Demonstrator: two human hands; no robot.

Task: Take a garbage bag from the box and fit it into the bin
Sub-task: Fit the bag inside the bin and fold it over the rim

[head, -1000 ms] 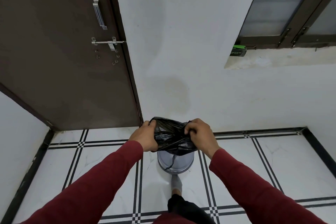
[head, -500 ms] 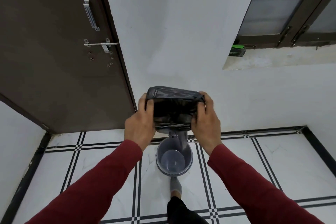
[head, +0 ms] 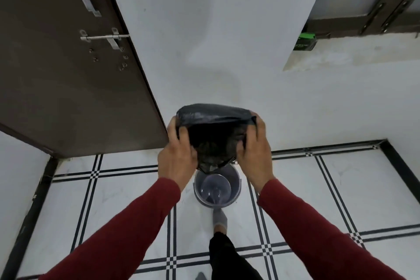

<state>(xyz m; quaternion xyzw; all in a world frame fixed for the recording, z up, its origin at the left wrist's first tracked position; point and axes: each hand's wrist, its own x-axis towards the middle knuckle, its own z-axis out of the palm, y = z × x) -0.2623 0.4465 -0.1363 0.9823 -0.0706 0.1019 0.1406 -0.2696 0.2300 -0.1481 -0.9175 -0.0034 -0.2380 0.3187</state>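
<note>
Grey bin (head: 234, 180) is seen on the tiled floor (head: 341, 200), just beyond a socked foot (head: 220, 218). Above it, black garbage bag (head: 216, 134) is held open, its mouth gripped by curled fingers of left hand (head: 177, 157) and right hand (head: 255, 154). Green box (head: 304, 41) is left on the far window ledge (head: 363, 52).

No legible txt anywhere in the frame. Only candidate: the small dark box (head: 304, 43) w/ a bright green flap, upper right of frame, on the window ledge (head: 354, 52) below the window frame. Its front face has a pale line of print, but too small & blurred to make out any letters, brand or nos. Nothing printed shows on the black garbage bag (head: 216, 129), centre of frame, nor on the bin (head: 236, 183) under it.
</note>
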